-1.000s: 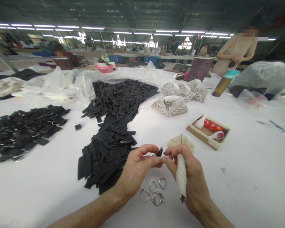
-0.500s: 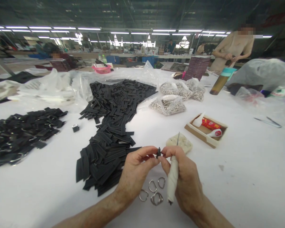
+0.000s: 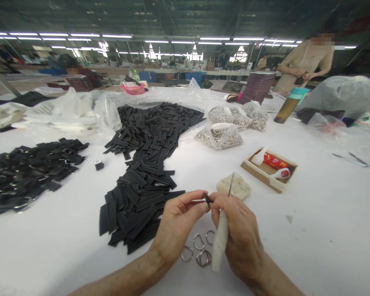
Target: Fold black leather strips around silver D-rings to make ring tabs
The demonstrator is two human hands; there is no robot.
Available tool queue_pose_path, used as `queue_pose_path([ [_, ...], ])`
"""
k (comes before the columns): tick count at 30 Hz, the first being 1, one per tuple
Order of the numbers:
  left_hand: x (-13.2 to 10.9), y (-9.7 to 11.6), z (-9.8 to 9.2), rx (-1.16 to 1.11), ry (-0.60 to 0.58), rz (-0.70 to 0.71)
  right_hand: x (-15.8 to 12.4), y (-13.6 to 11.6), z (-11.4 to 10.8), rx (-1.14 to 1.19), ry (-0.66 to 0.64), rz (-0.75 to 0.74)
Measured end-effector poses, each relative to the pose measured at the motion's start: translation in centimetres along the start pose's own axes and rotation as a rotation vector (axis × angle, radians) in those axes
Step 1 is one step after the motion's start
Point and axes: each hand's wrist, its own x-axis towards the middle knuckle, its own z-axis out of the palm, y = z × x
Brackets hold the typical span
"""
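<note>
A small black piece [image 3: 207, 199] is pinched between the fingertips of my left hand [image 3: 177, 222] and my right hand [image 3: 240, 230]. My right hand also holds a tool with a pale wrapped handle [image 3: 220, 242], its thin metal tip pointing up and away. Below my fingers lie several metal rings [image 3: 199, 241] on the white table. Left of my left hand is a heap of black strips [image 3: 135, 205]. Just beyond my right hand sits a pale, stained block [image 3: 234, 185], partly behind the tool's tip.
An open box [image 3: 267, 181] with white bottles stands at the right, near tweezers [image 3: 350, 160]. Farther back are bags of rings [image 3: 218, 135] and a tilted bottle [image 3: 288, 109]. Ringed black pieces [image 3: 27, 172] are heaped left. A person stands at the back right.
The black piece has turned and tilted between my fingertips. The tool in my right hand has swung, with its handle's lower end now farther left.
</note>
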Motion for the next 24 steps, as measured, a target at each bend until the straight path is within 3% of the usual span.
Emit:
queue_pose_path([
  [7, 0.2, -0.8, -0.8, -0.088, -0.067, -0.022, 0.0, -0.1, -0.1, -0.166, -0.026, -0.217],
  [16, 0.1, -0.2, -1.2, -0.105, -0.162, -0.039, -0.1, -0.1, 0.1, -0.391, 0.007, -0.457],
  [24, 0.3, 0.6, -1.2, -0.138, -0.167, -0.107, -0.6, 0.6, -0.3, -0.451, -0.048, -0.564],
])
